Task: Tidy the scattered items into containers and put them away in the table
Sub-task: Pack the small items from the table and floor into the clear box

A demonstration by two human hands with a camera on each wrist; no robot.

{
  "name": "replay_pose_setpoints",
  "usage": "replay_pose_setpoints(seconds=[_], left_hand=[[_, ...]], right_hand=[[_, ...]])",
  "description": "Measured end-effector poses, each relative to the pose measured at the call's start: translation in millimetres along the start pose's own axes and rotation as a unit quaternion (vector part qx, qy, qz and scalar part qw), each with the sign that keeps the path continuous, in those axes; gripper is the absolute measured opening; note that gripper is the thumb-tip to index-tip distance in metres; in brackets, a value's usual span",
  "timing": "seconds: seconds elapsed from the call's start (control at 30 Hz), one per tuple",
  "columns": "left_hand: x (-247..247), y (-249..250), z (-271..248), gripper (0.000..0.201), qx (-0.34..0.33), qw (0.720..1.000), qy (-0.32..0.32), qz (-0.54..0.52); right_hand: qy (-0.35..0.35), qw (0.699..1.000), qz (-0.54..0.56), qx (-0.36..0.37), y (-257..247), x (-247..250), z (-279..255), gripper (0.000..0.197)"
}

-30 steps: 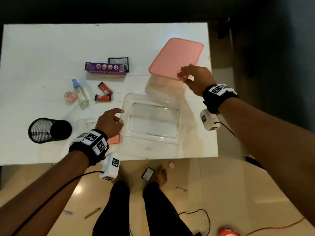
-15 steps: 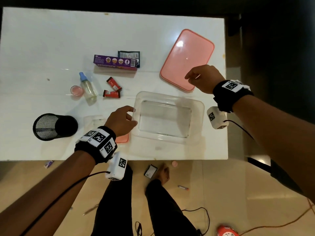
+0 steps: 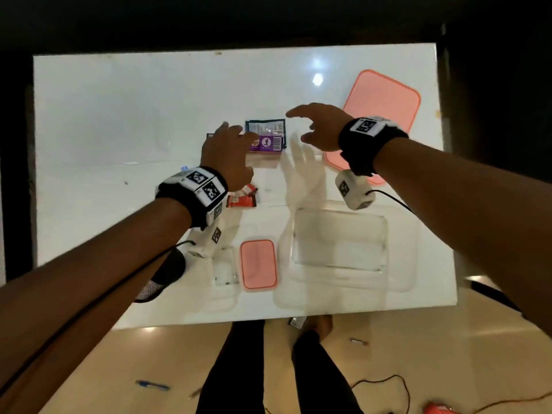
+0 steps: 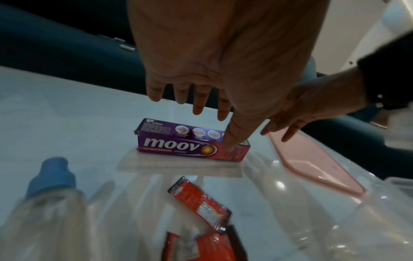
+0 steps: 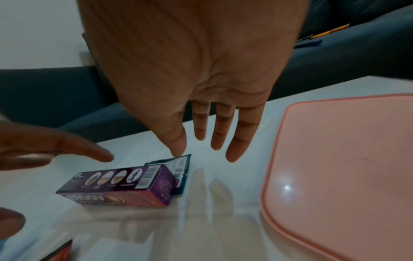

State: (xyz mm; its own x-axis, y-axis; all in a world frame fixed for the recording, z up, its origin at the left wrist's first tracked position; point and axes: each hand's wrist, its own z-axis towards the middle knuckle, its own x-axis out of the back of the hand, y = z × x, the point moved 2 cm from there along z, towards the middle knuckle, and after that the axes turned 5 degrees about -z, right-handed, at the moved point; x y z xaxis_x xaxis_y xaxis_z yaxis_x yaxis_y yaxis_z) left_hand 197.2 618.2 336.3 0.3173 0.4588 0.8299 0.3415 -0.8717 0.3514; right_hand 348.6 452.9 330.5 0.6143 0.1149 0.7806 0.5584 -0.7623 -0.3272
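Observation:
A purple "moov" box (image 3: 267,143) lies mid-table with a dark sachet (image 3: 265,126) tucked behind its right end. My left hand (image 3: 239,144) hovers over the box, fingers spread. Its thumb (image 4: 231,141) crosses the box's (image 4: 178,144) right end; I cannot tell whether it touches. My right hand (image 3: 298,127) is open, fingers straight, just above the sachet (image 5: 182,166) and holding nothing. Two red sachets (image 3: 243,197) lie below my left wrist. The large clear container (image 3: 340,243) stands open at the near right, and its pink lid (image 3: 385,106) lies flat at the far right.
A small pink lid (image 3: 258,264) and a small clear tub (image 3: 224,265) sit near the front edge. A black mesh cup (image 3: 161,276) lies under my left forearm. A blue-capped bottle (image 4: 51,203) lies left of the red sachets. Small items and a cable lie on the floor.
The left hand left the clear container's rim and the right hand left the big pink lid, which now lies flat. Both moved forward to the purple box and opened.

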Motion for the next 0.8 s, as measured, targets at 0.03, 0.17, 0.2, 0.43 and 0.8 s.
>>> replay_pose_setpoints(seconds=[0.03, 0.17, 0.2, 0.43, 0.8], left_hand=[[0.2, -0.7, 7.1, 0.074, 0.001, 0.999, -0.022, 0.038], [-3.6, -6.7, 27.8, 0.07, -0.003, 0.993, -0.052, 0.104], [-3.9, -7.9, 29.3, 0.063, -0.014, 0.992, -0.047, 0.115], [-3.9, -15.4, 27.1, 0.033, -0.06, 0.994, -0.002, 0.093], [28.5, 20.7, -54.9, 0.027, 0.049, 0.958, 0.005, -0.283]], right_hand=[[-0.01, 1.0, -0.008, -0.003, -5.2, -5.2, 11.6, 0.057], [-0.013, 0.999, -0.011, -0.032, -18.3, -19.8, 48.1, 0.055], [-0.003, 0.999, -0.008, -0.042, -20.0, -21.3, 53.2, 0.055], [0.025, 0.997, -0.037, -0.063, -24.9, -24.6, 64.3, 0.032], [0.238, 0.941, 0.203, -0.126, 0.4, 12.8, -81.3, 0.016]])
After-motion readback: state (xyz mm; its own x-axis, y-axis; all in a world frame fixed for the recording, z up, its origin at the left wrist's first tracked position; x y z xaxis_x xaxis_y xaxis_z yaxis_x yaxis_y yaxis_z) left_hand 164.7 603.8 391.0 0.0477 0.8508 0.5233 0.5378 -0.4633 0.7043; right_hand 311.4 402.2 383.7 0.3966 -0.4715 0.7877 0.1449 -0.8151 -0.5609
